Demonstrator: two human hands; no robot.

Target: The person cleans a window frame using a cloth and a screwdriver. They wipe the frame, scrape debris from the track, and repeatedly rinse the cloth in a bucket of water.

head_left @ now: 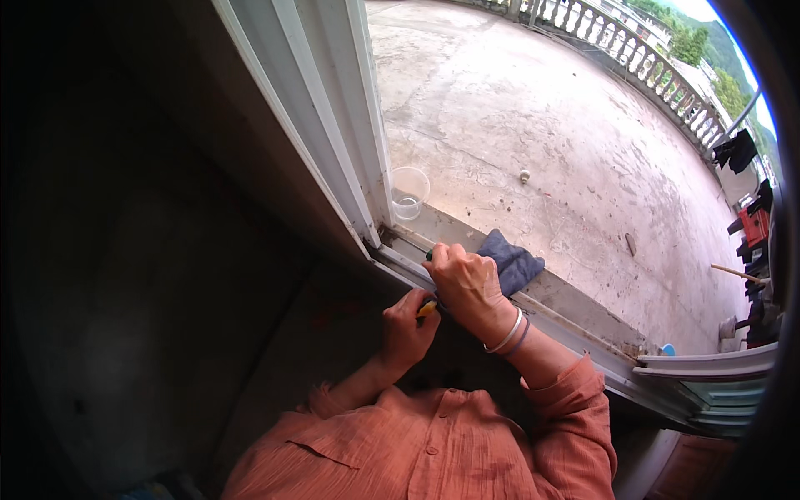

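My left hand is closed on a small yellow-and-black object, held just on the inner side of the door or window track. Only a bit of that object shows, so its kind is unclear. Over the track, my right hand is closed, back of the hand up. A dark green end peeks out by its thumb side; the rest is hidden by the fingers. Right beside that hand, a crumpled blue-grey cloth lies over the outer ledge.
A clear plastic tub stands outside by the white frame. Concrete terrace floor stretches to a balustrade, with a small round object on it. Dark clothes hang at the far right. A white-framed glass panel sits at lower right.
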